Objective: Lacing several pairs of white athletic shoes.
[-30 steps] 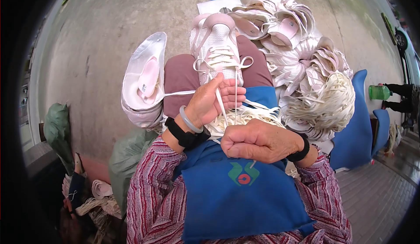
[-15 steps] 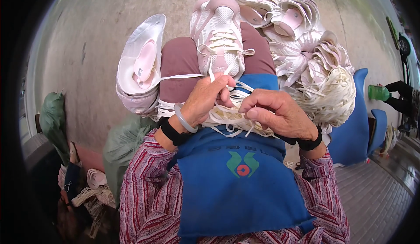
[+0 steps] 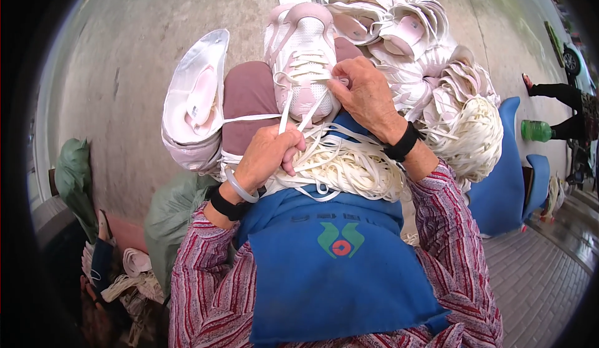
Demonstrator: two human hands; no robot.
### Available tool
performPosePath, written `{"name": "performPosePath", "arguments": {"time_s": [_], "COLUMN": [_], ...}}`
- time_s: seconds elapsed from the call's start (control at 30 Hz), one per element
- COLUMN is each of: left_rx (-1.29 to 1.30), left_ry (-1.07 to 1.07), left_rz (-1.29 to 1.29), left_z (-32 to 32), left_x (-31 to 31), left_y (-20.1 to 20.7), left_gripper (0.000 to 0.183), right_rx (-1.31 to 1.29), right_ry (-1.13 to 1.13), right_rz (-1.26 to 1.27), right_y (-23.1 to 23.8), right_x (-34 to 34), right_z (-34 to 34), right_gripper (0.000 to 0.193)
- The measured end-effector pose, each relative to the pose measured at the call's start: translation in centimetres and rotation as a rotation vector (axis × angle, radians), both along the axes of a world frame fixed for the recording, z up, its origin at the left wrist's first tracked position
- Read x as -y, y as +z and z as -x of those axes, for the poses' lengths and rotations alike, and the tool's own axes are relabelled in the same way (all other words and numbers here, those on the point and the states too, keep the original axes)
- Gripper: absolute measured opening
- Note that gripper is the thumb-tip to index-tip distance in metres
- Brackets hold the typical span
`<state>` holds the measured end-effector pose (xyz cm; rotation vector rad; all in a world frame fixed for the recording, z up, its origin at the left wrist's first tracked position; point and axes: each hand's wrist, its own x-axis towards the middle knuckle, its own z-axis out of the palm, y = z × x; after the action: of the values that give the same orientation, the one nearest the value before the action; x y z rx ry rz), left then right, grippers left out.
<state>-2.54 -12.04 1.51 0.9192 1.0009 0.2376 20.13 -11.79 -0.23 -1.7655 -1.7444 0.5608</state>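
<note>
Forward and up from above the loose pile of pale shoelaces (image 3: 349,167), the right hand (image 3: 368,92) has shifted to the right edge of the shoe upper (image 3: 306,39), leaving the pile more exposed.

Nearest is a blue apron (image 3: 340,285) over a red-striped top. Just beyond its upper edge, the laces lie heaped on the lap. Left of the pile, the left hand (image 3: 272,154) is curled narrow around strands of the shoelace (image 3: 285,116) that run taut from the upper. That white-and-pink mesh upper lies over the knees of the mauve trousers (image 3: 249,92), between the hands and reaching farther off. The right hand's thumb and fingers are narrow, close together at its lacing; I cannot tell whether they pinch lace.

To the left stands a nested stack of uppers (image 3: 176,120). On the right sit a thick lace bundle (image 3: 471,139) and, farther away, more clustered uppers (image 3: 409,33). Far right, a green bottle (image 3: 536,131) is near a person in black trousers (image 3: 564,95).
</note>
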Motion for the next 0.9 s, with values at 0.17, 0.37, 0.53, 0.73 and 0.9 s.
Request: {"name": "performPosePath", "arguments": {"time_s": [0.17, 0.37, 0.53, 0.73, 0.9], "left_rx": [-0.036, -0.044, -0.027, -0.032, -0.059], "left_ry": [-0.057, -0.087, -0.003, -0.199, -0.228], "left_rz": [-0.022, -0.042, -0.003, -0.078, -0.151], "left_z": [0.2, 0.7, 2.3, 2.0, 2.0], "left_x": [-0.2, -0.5, -0.8, 0.0, 0.2], "left_y": [-0.2, 0.1, 0.7, 0.0, 0.0], "left_gripper": [0.027, 0.026, 0.026, 0.030, 0.034], "right_rx": [0.087, 0.171, 0.088, -0.059, 0.074], "right_ry": [0.029, 0.119, 0.158, 0.090, 0.180], "right_rz": [0.030, -0.126, -0.142, -0.110, -0.154], "right_y": [0.6, 1.4, 1.1, 2.0, 2.6], "right_x": [-0.3, -1.2, -2.7, -2.4, -2.4], "right_z": [0.7, 2.2, 2.2, 0.8, 3.5], "right_gripper": [0.015, 0.012, 0.012, 0.011, 0.017]}}
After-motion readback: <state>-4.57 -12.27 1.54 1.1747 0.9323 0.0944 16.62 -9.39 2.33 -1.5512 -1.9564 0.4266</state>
